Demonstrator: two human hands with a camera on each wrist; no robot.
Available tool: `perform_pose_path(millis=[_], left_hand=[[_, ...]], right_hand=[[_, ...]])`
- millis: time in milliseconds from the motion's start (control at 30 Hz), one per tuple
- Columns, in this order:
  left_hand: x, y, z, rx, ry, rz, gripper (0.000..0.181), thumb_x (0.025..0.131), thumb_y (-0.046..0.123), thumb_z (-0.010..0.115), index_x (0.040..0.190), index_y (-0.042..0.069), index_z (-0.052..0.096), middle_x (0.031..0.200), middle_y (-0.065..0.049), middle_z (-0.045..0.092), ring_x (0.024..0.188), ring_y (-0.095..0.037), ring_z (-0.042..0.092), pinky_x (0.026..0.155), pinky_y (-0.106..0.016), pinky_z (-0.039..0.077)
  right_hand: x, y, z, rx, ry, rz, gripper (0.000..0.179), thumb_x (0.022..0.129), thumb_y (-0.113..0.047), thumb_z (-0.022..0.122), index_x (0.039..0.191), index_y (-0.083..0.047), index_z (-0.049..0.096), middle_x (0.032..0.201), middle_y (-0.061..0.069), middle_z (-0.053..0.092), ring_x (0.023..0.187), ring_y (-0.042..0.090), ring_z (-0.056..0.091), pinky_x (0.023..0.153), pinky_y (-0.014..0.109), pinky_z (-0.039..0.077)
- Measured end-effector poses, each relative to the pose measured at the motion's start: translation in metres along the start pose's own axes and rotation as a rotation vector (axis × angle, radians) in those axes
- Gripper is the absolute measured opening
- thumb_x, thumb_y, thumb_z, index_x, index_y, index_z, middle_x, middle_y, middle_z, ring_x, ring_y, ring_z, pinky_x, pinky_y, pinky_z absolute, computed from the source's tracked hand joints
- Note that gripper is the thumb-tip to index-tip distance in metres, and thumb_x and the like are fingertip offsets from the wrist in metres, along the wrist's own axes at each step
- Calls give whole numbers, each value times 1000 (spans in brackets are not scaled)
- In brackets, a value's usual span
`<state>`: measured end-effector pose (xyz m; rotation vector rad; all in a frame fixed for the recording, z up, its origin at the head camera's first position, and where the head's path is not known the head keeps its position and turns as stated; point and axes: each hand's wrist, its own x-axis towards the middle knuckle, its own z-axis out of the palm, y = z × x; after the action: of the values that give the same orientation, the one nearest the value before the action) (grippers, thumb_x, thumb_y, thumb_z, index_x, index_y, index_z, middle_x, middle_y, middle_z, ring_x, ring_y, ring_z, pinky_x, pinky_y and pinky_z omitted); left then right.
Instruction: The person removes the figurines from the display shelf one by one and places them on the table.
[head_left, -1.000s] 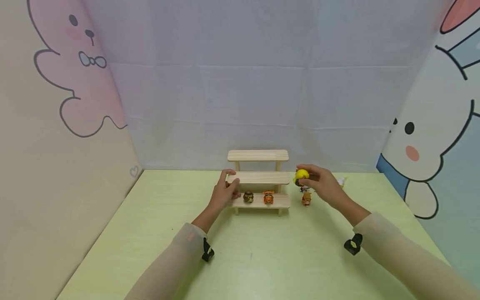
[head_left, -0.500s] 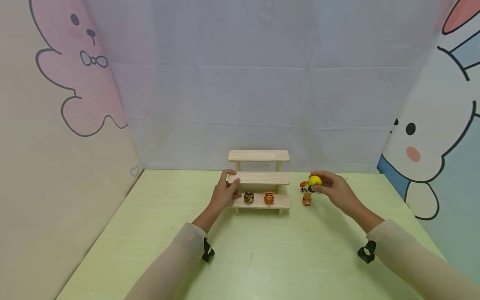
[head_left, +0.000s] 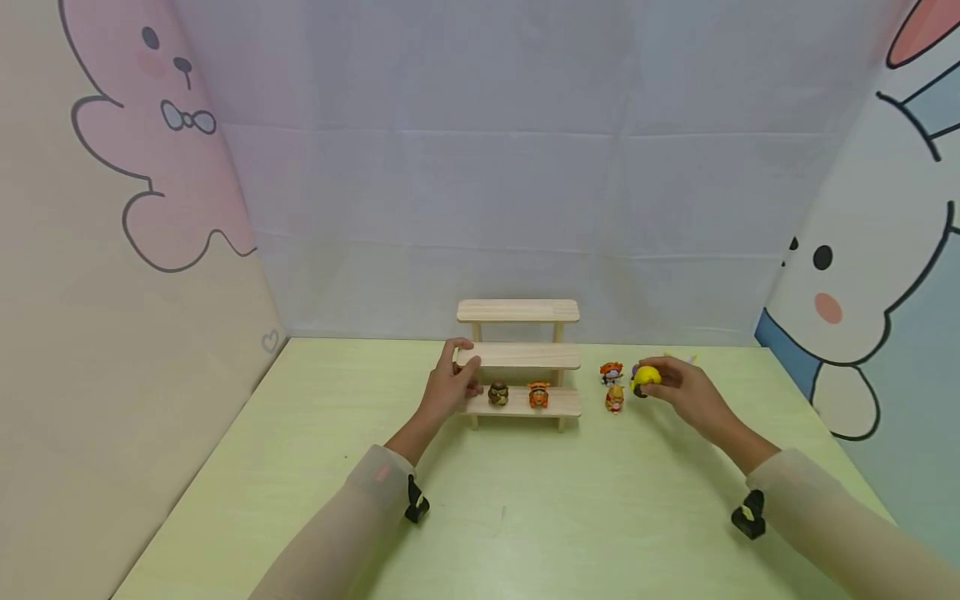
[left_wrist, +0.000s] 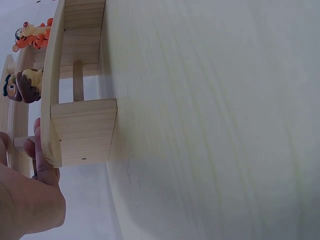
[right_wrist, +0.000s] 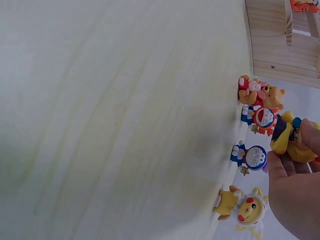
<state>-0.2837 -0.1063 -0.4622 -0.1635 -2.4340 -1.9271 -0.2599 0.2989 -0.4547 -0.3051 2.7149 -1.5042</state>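
My left hand (head_left: pixel 448 385) grips the left end of a three-tier wooden display shelf (head_left: pixel 517 357), fingers at the middle tier. On the lowest tier sit an owl figurine (head_left: pixel 498 394) and an orange tiger figurine (head_left: pixel 538 395). To the right of the shelf, my right hand (head_left: pixel 686 393) pinches a small figurine with a yellow top (head_left: pixel 647 377) between thumb and fingers. In the right wrist view this yellow figurine (right_wrist: pixel 285 140) is tilted, partly hidden by the fingers. Close by stand a bear figurine (right_wrist: pixel 272 96) and an orange-rimmed cat figurine (right_wrist: pixel 265 117).
Below the held figurine in the right wrist view stand a blue-and-purple cat figurine (right_wrist: pixel 256 157) and a yellow figurine in a white hood (right_wrist: pixel 250 209). A pale back wall (head_left: pixel 525 192) rises behind the shelf, with printed side panels (head_left: pixel 847 275) around the table (head_left: pixel 495 508).
My right hand has moved right and slightly down with the yellow-topped figurine, uncovering the orange cat figurine. The left hand keeps its place on the shelf.
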Motion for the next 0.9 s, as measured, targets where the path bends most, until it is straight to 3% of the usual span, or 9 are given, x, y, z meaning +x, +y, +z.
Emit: perform_pose_path(millis=[133, 267, 367, 533, 667, 900], left_hand=[[-2, 4, -1, -8, -8, -4, 32, 108, 29, 60, 137, 22, 50, 79, -14, 67, 70, -22, 71, 68, -31, 63], [1, -1, 0, -9, 0, -7, 32, 107, 31, 60, 136, 24, 50, 78, -11, 67, 68, -17, 70, 68, -30, 63], [1, -2, 0, -7, 0, -7, 32, 107, 31, 60, 137, 23, 50, 78, -11, 67, 68, -17, 70, 67, -30, 63], [2, -3, 0, 4, 2, 1, 32, 107, 31, 60, 137, 23, 50, 77, -10, 67, 68, -17, 70, 67, -29, 63], [2, -4, 1, 2, -1, 5, 33, 107, 31, 60, 137, 23, 50, 78, -11, 67, 68, -17, 71, 67, -29, 63], [3, -5, 0, -3, -4, 1, 33, 107, 32, 60, 137, 24, 50, 78, -11, 68, 69, -18, 71, 68, -30, 63]], right_hand=[[-1, 9, 0, -3, -6, 16, 47, 102, -16, 68, 144, 1, 55, 142, 24, 59, 122, 23, 64, 86, 10, 51], [-1, 16, 1, -29, -5, 18, 47, 102, -13, 68, 143, 5, 54, 141, 28, 58, 124, 29, 63, 86, 8, 49], [-1, 19, 3, -52, -8, 26, 46, 102, -11, 67, 141, 8, 54, 140, 30, 57, 128, 43, 58, 87, 10, 50], [-1, 28, 6, -65, -17, 32, 45, 102, -11, 67, 141, 6, 55, 141, 29, 57, 129, 45, 56, 98, 30, 56], [0, 33, 8, -59, -26, 31, 45, 101, -9, 68, 141, 6, 55, 142, 29, 55, 131, 47, 54, 105, 50, 51], [1, 32, 10, -57, -29, 29, 45, 99, -5, 69, 140, 7, 55, 144, 32, 51, 130, 49, 55, 105, 50, 51]])
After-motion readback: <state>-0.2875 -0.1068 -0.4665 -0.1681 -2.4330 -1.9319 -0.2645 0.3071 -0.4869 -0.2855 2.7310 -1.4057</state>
